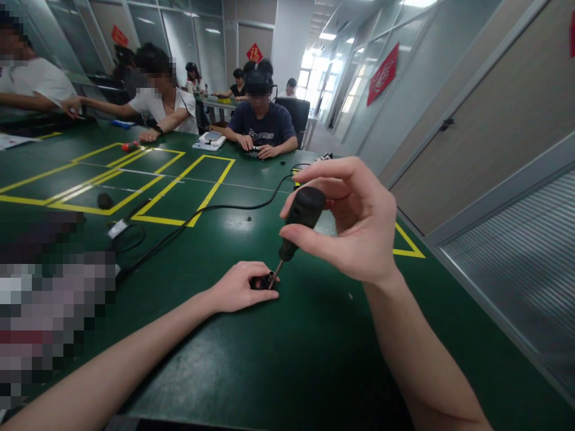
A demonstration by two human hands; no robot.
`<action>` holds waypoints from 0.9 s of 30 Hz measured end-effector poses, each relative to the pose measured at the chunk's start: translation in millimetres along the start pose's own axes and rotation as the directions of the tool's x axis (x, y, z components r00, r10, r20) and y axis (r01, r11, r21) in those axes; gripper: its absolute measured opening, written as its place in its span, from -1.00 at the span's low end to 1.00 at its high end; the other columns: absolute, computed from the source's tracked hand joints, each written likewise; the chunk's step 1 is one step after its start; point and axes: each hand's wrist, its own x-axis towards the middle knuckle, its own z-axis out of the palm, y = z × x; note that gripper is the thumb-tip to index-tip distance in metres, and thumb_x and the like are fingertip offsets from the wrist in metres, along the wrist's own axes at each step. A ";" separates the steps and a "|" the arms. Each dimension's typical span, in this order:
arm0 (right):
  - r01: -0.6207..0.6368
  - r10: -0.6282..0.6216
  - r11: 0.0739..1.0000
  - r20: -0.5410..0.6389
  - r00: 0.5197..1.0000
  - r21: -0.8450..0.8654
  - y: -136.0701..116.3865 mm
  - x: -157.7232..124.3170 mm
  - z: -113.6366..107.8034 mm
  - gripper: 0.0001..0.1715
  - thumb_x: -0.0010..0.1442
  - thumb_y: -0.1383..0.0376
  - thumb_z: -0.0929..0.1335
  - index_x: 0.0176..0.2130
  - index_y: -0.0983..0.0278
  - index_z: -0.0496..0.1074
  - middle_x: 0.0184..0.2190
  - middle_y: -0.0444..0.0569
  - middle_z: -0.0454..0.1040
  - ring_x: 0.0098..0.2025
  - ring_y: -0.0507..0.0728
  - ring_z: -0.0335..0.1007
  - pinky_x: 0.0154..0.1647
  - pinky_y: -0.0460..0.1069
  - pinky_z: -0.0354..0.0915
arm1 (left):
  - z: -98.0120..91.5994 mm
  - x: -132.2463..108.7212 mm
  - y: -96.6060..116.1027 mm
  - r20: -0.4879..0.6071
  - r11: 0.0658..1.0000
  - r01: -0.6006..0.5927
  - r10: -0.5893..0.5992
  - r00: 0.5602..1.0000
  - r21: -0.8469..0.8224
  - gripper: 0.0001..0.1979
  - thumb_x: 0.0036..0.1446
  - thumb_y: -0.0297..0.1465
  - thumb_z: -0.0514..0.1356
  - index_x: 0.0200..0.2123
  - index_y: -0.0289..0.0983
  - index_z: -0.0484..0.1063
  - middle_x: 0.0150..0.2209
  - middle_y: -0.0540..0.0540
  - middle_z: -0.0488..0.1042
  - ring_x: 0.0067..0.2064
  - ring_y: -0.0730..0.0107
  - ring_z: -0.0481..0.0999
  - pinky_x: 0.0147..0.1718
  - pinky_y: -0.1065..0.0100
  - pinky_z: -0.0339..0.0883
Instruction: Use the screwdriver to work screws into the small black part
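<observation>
In the head view my right hand [354, 221] is closed round the black handle of a screwdriver [302, 216], thumb on the near side and fingers on the far side. The screwdriver leans, its thin metal shaft running down to a small black part [265, 280] on the table. My left hand [242, 287] grips that part between thumb and fingers, low on the tabletop. The shaft's tip meets the part or lies right beside it; I cannot tell which. Much of the part is hidden by my left fingers, and its kind does not show.
The green table [202, 365] carries yellow tape outlines [164, 221]. A black cable [233, 208] crosses it beyond my left hand, near a white plug [117, 229] and a dark lump [105, 201]. Across the table a person in a dark shirt [265, 123] handles a small object; other people sit leftward.
</observation>
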 end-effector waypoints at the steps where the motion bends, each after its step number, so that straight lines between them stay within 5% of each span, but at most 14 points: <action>1: -0.005 0.005 1.000 0.027 1.000 0.007 0.3 0.0 -1.6 -0.62 0.17 0.29 0.58 -0.05 0.16 0.50 -0.26 -0.12 0.64 -0.24 0.13 0.64 -0.31 0.04 0.55 | -0.1 -0.2 0.3 0.000 1.000 -0.001 0.001 1.000 0.000 -0.66 0.25 -0.13 0.41 -0.13 -0.30 0.68 -0.34 -0.06 0.57 -0.34 0.36 0.49 -0.36 0.40 0.33; 4: 0.039 -0.036 0.998 0.058 0.998 -0.057 1.6 1.0 -5.9 -0.74 0.26 0.28 0.52 -0.04 0.19 0.55 -0.17 -0.06 0.65 -0.18 0.14 0.63 -0.27 0.04 0.53 | 0.3 -0.5 -0.2 -0.010 1.000 -0.005 0.005 1.000 0.003 -0.67 0.25 -0.15 0.41 -0.12 -0.30 0.68 -0.34 -0.06 0.57 -0.35 0.37 0.48 -0.36 0.40 0.32; 9: 0.134 -0.132 0.962 0.027 0.991 -0.237 2.1 2.7 -8.2 -0.62 0.18 0.23 0.60 0.00 0.14 0.62 -0.23 -0.08 0.64 -0.28 0.11 0.51 -0.39 0.02 0.43 | 1.7 -0.2 -2.7 -0.010 1.000 -0.019 0.019 1.000 0.017 -0.67 0.26 -0.14 0.41 -0.10 -0.29 0.68 -0.31 -0.06 0.58 -0.34 0.38 0.49 -0.34 0.40 0.33; 15: 0.111 -0.102 0.986 0.072 0.992 -0.128 -0.6 0.3 -10.2 -0.61 0.26 0.37 0.43 0.08 0.15 0.61 -0.15 -0.04 0.67 -0.17 0.17 0.62 -0.21 0.08 0.54 | 1.1 -0.8 -2.1 -0.006 0.999 -0.027 0.027 1.000 0.029 -0.64 0.28 -0.10 0.40 -0.11 -0.30 0.68 -0.36 -0.04 0.53 -0.35 0.38 0.48 -0.35 0.40 0.32; 21: 0.156 -0.142 0.943 0.069 0.987 -0.293 -0.1 3.7 -10.8 -0.58 0.22 0.22 0.56 0.08 0.08 0.62 -0.19 -0.02 0.62 -0.27 0.18 0.49 -0.35 0.09 0.47 | 0.7 -0.5 -1.6 -0.007 1.000 -0.023 0.023 1.000 0.011 -0.63 0.27 -0.10 0.41 -0.10 -0.29 0.68 -0.35 -0.05 0.55 -0.34 0.37 0.49 -0.35 0.40 0.33; 27: 0.103 -0.080 0.985 0.165 0.983 -0.135 -3.3 0.6 -13.9 -0.52 0.31 0.34 0.42 0.19 0.08 0.56 -0.09 -0.03 0.65 -0.12 0.21 0.57 -0.06 0.18 0.55 | 2.1 -0.3 -2.2 -0.007 1.000 -0.014 0.014 1.000 0.016 -0.64 0.27 -0.10 0.41 -0.12 -0.29 0.68 -0.36 -0.04 0.54 -0.35 0.37 0.48 -0.35 0.39 0.34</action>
